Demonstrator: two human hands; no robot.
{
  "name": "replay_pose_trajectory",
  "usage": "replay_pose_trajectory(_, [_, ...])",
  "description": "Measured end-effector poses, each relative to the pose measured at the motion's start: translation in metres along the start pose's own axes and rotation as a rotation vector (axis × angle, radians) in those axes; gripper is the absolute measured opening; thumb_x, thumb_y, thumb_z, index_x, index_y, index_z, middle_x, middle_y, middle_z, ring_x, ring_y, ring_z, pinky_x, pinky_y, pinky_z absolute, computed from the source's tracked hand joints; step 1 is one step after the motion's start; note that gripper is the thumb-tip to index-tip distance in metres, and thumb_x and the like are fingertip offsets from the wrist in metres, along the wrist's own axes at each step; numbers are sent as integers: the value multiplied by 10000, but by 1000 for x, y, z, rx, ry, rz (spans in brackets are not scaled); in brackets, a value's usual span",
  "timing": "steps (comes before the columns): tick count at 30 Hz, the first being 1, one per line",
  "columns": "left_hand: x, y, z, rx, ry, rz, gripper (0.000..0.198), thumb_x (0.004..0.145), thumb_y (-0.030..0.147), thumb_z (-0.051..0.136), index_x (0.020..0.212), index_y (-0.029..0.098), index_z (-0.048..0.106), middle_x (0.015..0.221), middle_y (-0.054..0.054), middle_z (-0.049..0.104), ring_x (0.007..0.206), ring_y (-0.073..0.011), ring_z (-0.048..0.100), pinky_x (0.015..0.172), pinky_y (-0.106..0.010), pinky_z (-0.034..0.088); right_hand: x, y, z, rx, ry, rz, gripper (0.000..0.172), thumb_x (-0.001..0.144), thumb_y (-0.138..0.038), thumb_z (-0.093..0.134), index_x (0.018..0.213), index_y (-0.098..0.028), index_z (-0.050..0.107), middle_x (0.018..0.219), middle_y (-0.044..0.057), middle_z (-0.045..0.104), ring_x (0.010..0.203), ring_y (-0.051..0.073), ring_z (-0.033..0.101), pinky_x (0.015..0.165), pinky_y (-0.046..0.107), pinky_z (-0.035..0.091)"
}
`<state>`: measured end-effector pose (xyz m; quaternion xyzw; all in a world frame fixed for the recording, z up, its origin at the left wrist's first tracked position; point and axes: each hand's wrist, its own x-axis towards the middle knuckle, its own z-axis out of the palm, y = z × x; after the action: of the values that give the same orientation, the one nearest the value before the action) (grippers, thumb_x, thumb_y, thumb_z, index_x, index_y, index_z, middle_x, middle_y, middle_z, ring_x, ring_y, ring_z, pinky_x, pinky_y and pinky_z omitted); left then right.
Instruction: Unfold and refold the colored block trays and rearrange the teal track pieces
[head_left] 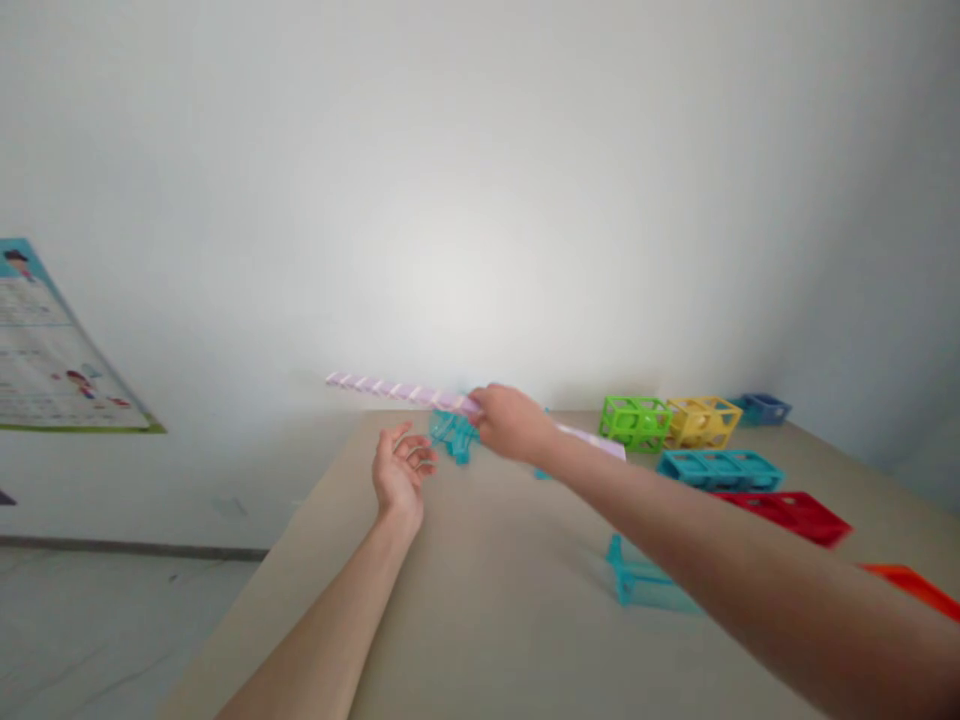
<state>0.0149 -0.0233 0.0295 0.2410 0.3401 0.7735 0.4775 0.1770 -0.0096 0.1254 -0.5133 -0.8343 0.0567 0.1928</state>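
Observation:
My right hand [516, 422] is closed around a long pale purple stick with white slanted stripes [401, 391]. The stick is held above the table, pointing to the left, and its wider end comes out behind my wrist on the right. Lower and to the left, my left hand [403, 470] is turned partly palm up with loosely bent fingers apart and nothing in it. Just beyond my left hand lie turquoise see-through plastic pieces [456, 436], partly hidden by the stick and right hand.
Green [636, 424] and yellow [703, 423] plastic frames stand near the wall, with a blue box [765, 409] behind. Closer are a teal frame [721, 470], a red one [791, 516], an orange piece [911, 585] and a clear turquoise piece [651, 585]. The beige table's [480, 620] left edge drops to the floor.

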Motion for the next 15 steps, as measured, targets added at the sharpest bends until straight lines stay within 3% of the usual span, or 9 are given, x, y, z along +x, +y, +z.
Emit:
replay_pose_trajectory(4, [-1,-8,-1,73,4,-15,366,724,465,586,939,171,546,592,29,561,457,-106,509,406,-192,340,60,66,-19,-203,120,33,308,853,-93,496,1135,-113,618,1169,180,537,1079,270,493,889,336,364])
replay_pose_trajectory(8, [2,-14,-3,120,-1,-22,311,723,433,581,892,177,531,562,46,523,441,-93,467,396,-181,322,80,119,-9,-314,125,24,327,860,-57,474,1142,-101,633,1106,165,581,1033,243,504,903,320,329])
replay_pose_trajectory(15, [2,-22,-1,206,-20,3,269,729,401,573,878,180,531,540,55,503,429,-90,447,388,-176,323,71,142,23,-388,173,59,258,827,-47,514,1052,-91,632,1079,182,609,1141,304,431,944,412,300])
